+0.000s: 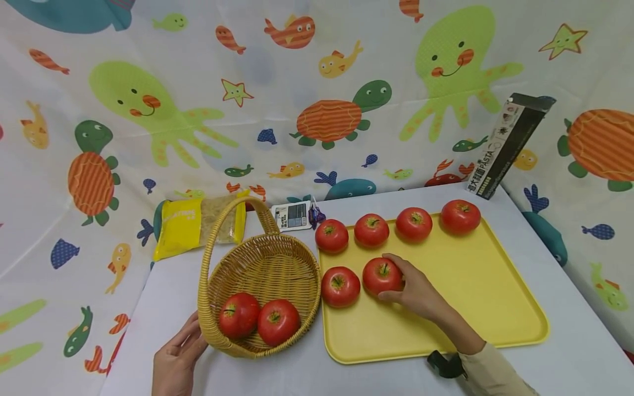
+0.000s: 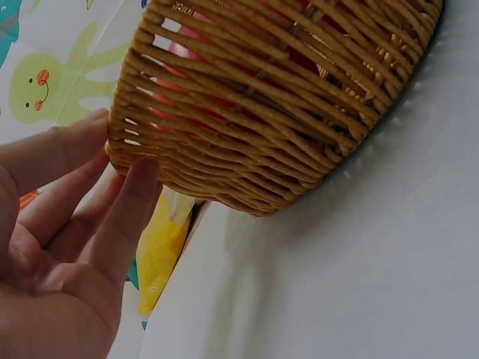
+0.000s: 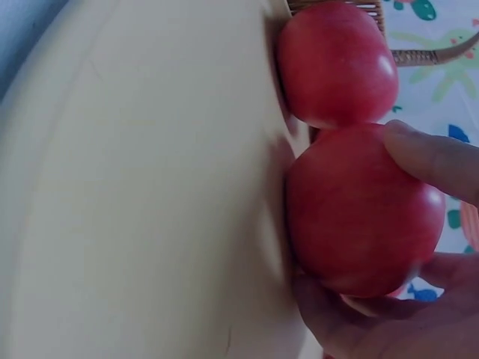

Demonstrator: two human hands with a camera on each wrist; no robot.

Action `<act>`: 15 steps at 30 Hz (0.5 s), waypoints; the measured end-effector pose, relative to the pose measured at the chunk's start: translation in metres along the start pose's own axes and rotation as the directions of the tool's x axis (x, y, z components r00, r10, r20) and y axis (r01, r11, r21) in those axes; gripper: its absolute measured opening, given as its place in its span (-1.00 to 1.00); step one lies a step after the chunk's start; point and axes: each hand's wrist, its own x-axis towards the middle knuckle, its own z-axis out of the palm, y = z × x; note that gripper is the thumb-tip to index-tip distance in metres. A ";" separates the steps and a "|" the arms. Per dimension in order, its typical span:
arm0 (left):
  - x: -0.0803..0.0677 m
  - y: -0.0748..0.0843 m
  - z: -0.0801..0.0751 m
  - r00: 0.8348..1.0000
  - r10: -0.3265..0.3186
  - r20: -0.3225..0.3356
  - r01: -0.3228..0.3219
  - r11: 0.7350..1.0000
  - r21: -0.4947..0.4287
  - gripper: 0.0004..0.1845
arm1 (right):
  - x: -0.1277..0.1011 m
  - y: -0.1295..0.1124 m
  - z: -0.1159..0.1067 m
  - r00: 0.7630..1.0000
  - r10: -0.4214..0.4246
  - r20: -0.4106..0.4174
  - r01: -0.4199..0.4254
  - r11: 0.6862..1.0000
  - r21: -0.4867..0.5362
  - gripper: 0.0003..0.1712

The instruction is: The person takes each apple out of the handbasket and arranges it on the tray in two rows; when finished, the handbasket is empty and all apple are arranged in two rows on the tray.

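My right hand (image 1: pixel 416 289) grips a red apple (image 1: pixel 380 276) over the yellow tray (image 1: pixel 460 291), thumb on one side and fingers on the other. In the right wrist view, that apple (image 3: pixel 363 213) is close against another apple (image 3: pixel 337 63). My left hand (image 1: pixel 175 357) touches the left side of a wicker basket (image 1: pixel 269 258), its fingertips at the rim in the left wrist view, fairly straight. Two apples, one of them at the left (image 1: pixel 240 315), lie inside the basket. Several more apples, such as one at the far corner (image 1: pixel 460 216), sit along the tray's back edge.
A yellow-and-clear food packet (image 1: pixel 198 225) lies behind the basket. Beside it are a small white-and-black pack (image 1: pixel 292 215) and a purple-wrapped item (image 1: pixel 316 213). A black pasta box (image 1: pixel 510 146) leans on the sea-animal curtain (image 1: pixel 277 88) at the back right.
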 end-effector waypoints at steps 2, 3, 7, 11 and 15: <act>0.000 0.000 0.000 1.000 -0.003 -0.002 0.003 1.000 0.002 -0.58 | 0.000 0.000 -0.001 1.000 -0.004 0.013 0.004 1.000 -0.004 0.02; 0.000 0.000 0.000 1.000 -0.004 -0.006 0.004 1.000 -0.001 -0.58 | 0.000 -0.001 -0.002 1.000 -0.010 0.026 0.010 1.000 -0.013 0.04; 0.000 0.000 0.001 1.000 0.003 -0.013 -0.003 1.000 -0.026 -0.58 | -0.001 -0.010 -0.016 0.995 -0.066 0.078 0.073 0.994 -0.084 0.11; 0.000 0.000 0.002 1.000 0.010 -0.017 -0.010 0.999 -0.044 -0.58 | 0.002 -0.034 -0.037 0.984 -0.158 0.087 0.171 0.971 -0.170 0.15; 0.000 -0.001 0.001 1.000 0.005 -0.022 -0.006 0.999 -0.038 -0.57 | 0.012 -0.066 -0.042 0.961 -0.251 0.113 0.268 0.948 -0.172 0.13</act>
